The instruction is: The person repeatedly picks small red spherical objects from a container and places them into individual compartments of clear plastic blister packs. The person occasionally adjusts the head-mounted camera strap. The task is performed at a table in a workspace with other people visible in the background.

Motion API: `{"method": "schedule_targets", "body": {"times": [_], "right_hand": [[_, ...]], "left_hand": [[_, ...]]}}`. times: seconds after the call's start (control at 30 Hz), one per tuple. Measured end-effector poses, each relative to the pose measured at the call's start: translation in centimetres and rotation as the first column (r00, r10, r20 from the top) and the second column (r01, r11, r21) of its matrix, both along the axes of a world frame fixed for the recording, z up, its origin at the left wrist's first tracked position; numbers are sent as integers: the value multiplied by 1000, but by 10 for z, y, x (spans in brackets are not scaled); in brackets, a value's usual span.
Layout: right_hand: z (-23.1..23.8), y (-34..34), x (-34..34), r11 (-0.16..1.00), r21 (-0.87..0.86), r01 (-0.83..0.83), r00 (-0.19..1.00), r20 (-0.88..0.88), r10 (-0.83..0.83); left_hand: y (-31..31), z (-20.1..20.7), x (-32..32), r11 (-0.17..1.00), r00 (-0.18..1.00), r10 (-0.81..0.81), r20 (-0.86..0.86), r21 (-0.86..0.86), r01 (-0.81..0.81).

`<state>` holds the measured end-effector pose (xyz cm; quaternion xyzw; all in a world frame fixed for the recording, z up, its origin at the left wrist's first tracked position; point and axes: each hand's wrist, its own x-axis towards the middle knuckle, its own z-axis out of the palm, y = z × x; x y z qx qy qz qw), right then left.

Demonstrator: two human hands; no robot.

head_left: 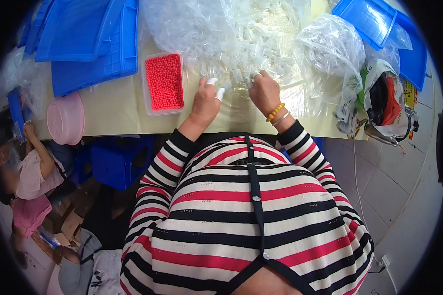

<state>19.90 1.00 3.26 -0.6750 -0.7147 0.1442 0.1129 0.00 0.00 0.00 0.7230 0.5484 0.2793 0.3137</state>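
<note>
White coverings wrap two fingertips of my left hand (205, 104), which is closed beside the near edge of a heap of small clear plastic pieces (251, 51). A shiny clear bit shows by those fingertips, too small to make out. To the right, my right hand (266, 93) is bent down at the same heap with its fingers pinched together; whatever they hold is hidden. The two hands are a short way apart. Left of my left hand stands a clear rectangular tub (149, 109) filled with small red beads (164, 81).
Blue plastic trays (79, 34) are stacked at the far left, and more blue trays (369, 22) lie far right. A pink basin (65, 119) sits at the left edge. Bulging clear bags (332, 46) and a cluttered bag (386, 98) stand right. Another person (39, 167) is at left.
</note>
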Motion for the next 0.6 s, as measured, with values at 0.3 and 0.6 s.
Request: {"method": "schedule_targets", "body": {"times": [0.3, 0.6], "right_hand": [[-2, 18, -29, 992, 7, -123, 988, 94, 122], [-11, 28, 0, 992, -54, -118, 992, -46, 116]], "left_hand": [[28, 6, -4, 969, 967, 186, -174, 196, -151], [22, 29, -7, 987, 977, 146, 159, 40, -154]]}}
